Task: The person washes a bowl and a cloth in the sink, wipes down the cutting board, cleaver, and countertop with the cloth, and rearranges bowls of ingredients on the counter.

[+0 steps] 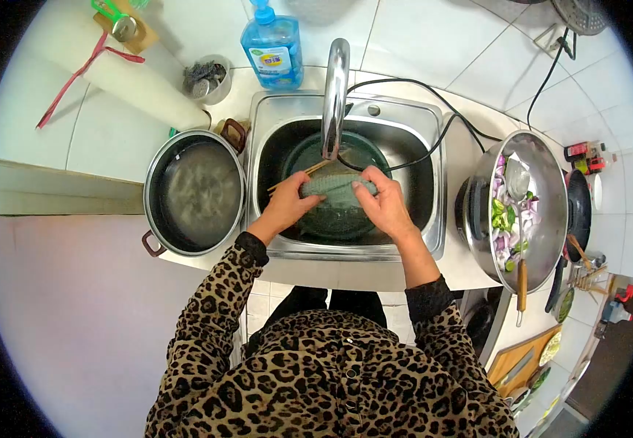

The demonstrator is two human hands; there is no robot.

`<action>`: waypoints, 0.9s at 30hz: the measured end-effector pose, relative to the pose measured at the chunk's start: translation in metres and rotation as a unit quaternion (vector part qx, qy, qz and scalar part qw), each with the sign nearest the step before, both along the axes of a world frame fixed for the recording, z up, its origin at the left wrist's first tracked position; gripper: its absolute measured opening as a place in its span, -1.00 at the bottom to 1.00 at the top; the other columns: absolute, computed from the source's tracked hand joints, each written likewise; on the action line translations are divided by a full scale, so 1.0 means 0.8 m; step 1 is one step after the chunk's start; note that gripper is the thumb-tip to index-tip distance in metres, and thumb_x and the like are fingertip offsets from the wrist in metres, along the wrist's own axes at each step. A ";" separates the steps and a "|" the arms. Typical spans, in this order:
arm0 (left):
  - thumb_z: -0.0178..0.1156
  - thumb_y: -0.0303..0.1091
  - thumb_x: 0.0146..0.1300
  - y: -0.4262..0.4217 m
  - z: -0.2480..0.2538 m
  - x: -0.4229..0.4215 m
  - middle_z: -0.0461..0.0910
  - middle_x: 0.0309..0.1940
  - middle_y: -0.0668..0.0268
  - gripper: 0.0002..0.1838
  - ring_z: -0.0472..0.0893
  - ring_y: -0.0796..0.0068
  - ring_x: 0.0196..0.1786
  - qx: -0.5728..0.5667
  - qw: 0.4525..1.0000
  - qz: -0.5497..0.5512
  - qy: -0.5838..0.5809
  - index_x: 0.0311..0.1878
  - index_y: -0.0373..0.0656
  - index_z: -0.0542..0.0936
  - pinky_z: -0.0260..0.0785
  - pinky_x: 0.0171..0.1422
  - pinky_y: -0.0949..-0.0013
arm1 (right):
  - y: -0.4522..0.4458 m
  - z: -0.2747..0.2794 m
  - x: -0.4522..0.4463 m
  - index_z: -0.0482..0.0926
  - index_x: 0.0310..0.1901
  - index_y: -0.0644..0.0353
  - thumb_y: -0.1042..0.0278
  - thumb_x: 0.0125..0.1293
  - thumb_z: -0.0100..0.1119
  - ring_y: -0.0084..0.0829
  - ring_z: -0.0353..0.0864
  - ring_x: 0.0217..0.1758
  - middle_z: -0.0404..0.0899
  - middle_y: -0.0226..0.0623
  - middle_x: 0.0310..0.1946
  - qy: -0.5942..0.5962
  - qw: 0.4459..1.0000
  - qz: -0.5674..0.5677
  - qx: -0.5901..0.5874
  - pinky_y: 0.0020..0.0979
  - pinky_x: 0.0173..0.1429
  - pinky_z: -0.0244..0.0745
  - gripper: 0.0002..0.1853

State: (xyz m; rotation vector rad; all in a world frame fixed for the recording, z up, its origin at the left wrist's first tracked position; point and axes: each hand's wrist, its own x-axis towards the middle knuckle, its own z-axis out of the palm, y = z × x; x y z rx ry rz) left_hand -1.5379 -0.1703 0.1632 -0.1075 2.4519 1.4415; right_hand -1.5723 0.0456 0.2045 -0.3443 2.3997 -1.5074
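Observation:
Both my hands grip a grey-green dishcloth (340,193) stretched between them above the sink (426,182). My left hand (288,203) is closed around the cloth's left end, and my right hand (387,204) pinches its right end with the thumb on top. Beneath them, a dark green round basin (364,142) with water in it rests in the sink. A pair of thin wooden chopsticks (318,167) lies just behind my left hand, partly hidden by it. The metal faucet (336,95) reaches over the basin, its spout close behind the cloth.
Left of the sink stands a large pot (198,191) of cloudy liquid. To the right, a steel wok (543,226) holds chopped onion, green pieces and a spatula (521,274). Behind are a blue soap bottle (272,55) and a black cord (433,89). A knife (519,365) lies on a cutting board (506,358).

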 end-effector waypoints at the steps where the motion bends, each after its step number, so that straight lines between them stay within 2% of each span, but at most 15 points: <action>1: 0.32 -0.30 -0.01 -0.003 0.005 -0.003 0.53 -0.36 0.21 -0.63 0.52 0.36 -0.32 -0.002 1.000 -0.002 -0.001 -0.17 -0.25 0.45 0.36 -0.20 0.36 | 0.005 -0.009 -0.002 0.44 -0.29 0.22 0.31 0.21 0.11 -0.07 0.52 -0.48 0.50 -0.06 -0.53 -0.001 1.000 -0.002 -0.002 -0.18 -0.34 0.41 -0.84; 3: 0.32 -0.30 0.00 -0.008 0.008 -0.007 0.50 -0.39 0.22 -0.66 0.48 0.37 -0.36 -0.058 0.998 0.006 -0.022 -0.22 -0.25 0.46 0.34 -0.24 0.37 | 0.013 -0.046 -0.004 0.44 -0.22 0.19 0.23 0.24 0.10 0.00 0.56 -0.44 0.52 0.02 -0.51 0.004 0.990 0.009 0.142 -0.12 -0.30 0.42 -0.78; 4: 0.32 -0.30 0.00 -0.008 0.001 -0.006 0.50 -0.39 0.22 -0.66 0.48 0.37 -0.36 -0.059 0.998 0.003 -0.024 -0.22 -0.25 0.46 0.34 -0.24 0.37 | 0.016 -0.064 -0.006 0.46 -0.15 0.15 0.19 0.24 0.07 0.04 0.57 -0.32 0.55 0.06 -0.41 0.040 0.978 0.043 0.198 -0.07 -0.26 0.45 -0.75; 5: 0.29 -0.32 0.03 -0.006 -0.013 -0.003 0.51 -0.37 0.19 -0.69 0.50 0.33 -0.34 -0.051 0.999 -0.015 0.003 -0.21 -0.25 0.46 0.34 -0.22 0.34 | 0.015 -0.087 -0.002 0.46 -0.15 0.15 0.19 0.24 0.07 0.04 0.57 -0.32 0.55 0.06 -0.41 0.036 0.979 0.041 0.197 -0.07 -0.26 0.45 -0.75; 7: 0.27 -0.34 0.06 -0.004 -0.044 0.000 0.53 -0.36 0.16 -0.71 0.51 0.29 -0.32 -0.046 0.998 -0.033 0.031 -0.20 -0.26 0.47 0.35 -0.20 0.31 | 0.007 -0.124 -0.001 0.45 -0.13 0.12 0.22 0.26 0.04 0.04 0.55 -0.23 0.53 -0.01 -0.27 0.057 0.945 0.070 0.313 -0.06 -0.17 0.45 -0.78; 9: 0.15 -0.42 0.14 0.002 -0.081 0.006 0.53 -0.22 0.04 -0.76 0.53 0.15 -0.14 -0.069 0.991 -0.086 0.075 -0.11 -0.26 0.49 0.34 -0.03 0.22 | -0.013 -0.162 0.008 0.49 -0.16 0.10 0.26 0.23 0.04 0.01 0.53 -0.11 0.49 0.01 -0.14 -0.016 0.934 0.087 0.346 -0.09 -0.07 0.47 -0.81; 10: 0.07 -0.44 0.19 0.005 -0.107 0.011 0.45 0.04 -0.03 -0.63 0.40 -0.01 0.14 -0.115 0.986 -0.118 0.032 0.10 -0.18 0.43 0.25 0.20 0.12 | -0.022 -0.199 0.020 0.51 -0.16 0.12 0.29 0.22 0.04 -0.02 0.53 -0.09 0.50 -0.01 -0.15 0.002 0.921 0.138 0.365 -0.11 -0.04 0.48 -0.81; 11: 0.07 -0.44 0.19 0.011 -0.120 0.018 0.45 0.04 -0.03 -0.63 0.40 -0.01 0.14 -0.114 0.986 -0.120 0.033 0.10 -0.18 0.43 0.25 0.20 0.12 | -0.030 -0.219 0.029 0.54 -0.17 0.13 0.31 0.20 0.05 -0.05 0.54 -0.07 0.52 -0.04 -0.15 0.021 0.904 0.188 0.383 -0.14 -0.02 0.48 -0.81; 13: 0.06 -0.38 0.20 0.033 -0.126 0.025 0.30 0.20 -0.07 -0.47 0.31 -0.04 0.25 -0.281 0.931 -0.204 0.111 0.27 -0.17 0.27 0.19 0.30 0.07 | -0.039 -0.203 0.038 0.57 -0.16 0.13 0.36 0.17 0.06 -0.08 0.52 -0.01 0.49 -0.05 -0.08 0.030 0.897 0.224 0.379 -0.16 0.02 0.49 -0.79; 14: 0.02 -0.43 0.22 0.045 -0.123 0.022 0.13 0.31 -0.01 -0.41 0.09 -0.11 0.36 -0.256 0.944 -0.203 -0.046 0.34 -0.04 0.15 0.05 0.39 0.05 | -0.040 -0.193 0.035 0.61 -0.14 0.13 0.41 0.14 0.07 -0.11 0.51 0.04 0.47 -0.06 0.00 0.039 0.888 0.262 0.376 -0.18 0.06 0.49 -0.76; 18: 0.04 -0.43 0.21 0.065 -0.142 0.003 0.13 0.31 -0.02 -0.37 0.10 -0.06 0.38 -0.296 0.918 -0.219 -0.145 0.36 -0.05 0.12 0.07 0.38 0.08 | -0.023 -0.202 0.009 0.60 -0.10 0.16 0.36 0.12 0.12 -0.10 0.46 0.10 0.43 -0.03 0.05 -0.057 0.885 0.206 0.414 -0.19 0.15 0.42 -0.72; 21: 0.09 -0.39 0.20 0.066 -0.157 -0.005 0.14 0.30 -0.02 -0.34 0.13 -0.06 0.36 -0.261 0.914 -0.207 -0.229 0.36 -0.09 0.10 0.08 0.38 0.08 | -0.018 -0.196 0.014 0.59 -0.09 0.19 0.30 0.11 0.17 -0.06 0.43 0.13 0.42 -0.01 0.06 -0.157 0.882 0.178 0.407 -0.20 0.22 0.35 -0.68; 22: 0.09 -0.39 0.20 0.063 -0.159 0.003 0.14 0.30 -0.02 -0.34 0.13 -0.06 0.36 -0.259 0.915 -0.205 -0.232 0.36 -0.09 0.10 0.08 0.38 0.08 | -0.013 -0.191 0.017 0.56 -0.12 0.24 0.30 0.13 0.15 -0.05 0.44 0.09 0.44 0.00 0.00 -0.117 0.937 0.132 0.300 -0.21 0.17 0.36 -0.71; 24: 0.18 -0.32 0.16 0.052 -0.155 0.013 0.18 0.27 -0.06 -0.28 0.20 -0.08 0.31 -0.225 0.957 -0.180 -0.041 0.36 -0.14 0.10 0.12 0.36 0.09 | -0.010 -0.153 0.012 0.52 -0.15 0.30 0.33 0.16 0.16 -0.04 0.45 -0.01 0.44 -0.01 -0.11 -0.076 0.984 0.093 0.131 -0.26 0.08 0.36 -0.73; 27: 0.27 -0.25 0.09 0.041 -0.117 0.018 0.18 0.27 -0.04 -0.19 0.22 -0.05 0.30 -0.138 0.971 -0.187 0.050 0.36 -0.15 0.09 0.15 0.34 0.09 | -0.017 -0.074 0.009 0.51 -0.15 0.30 0.38 0.19 0.12 -0.09 0.45 -0.06 0.43 -0.03 -0.15 -0.049 0.990 0.125 0.035 -0.28 0.03 0.37 -0.77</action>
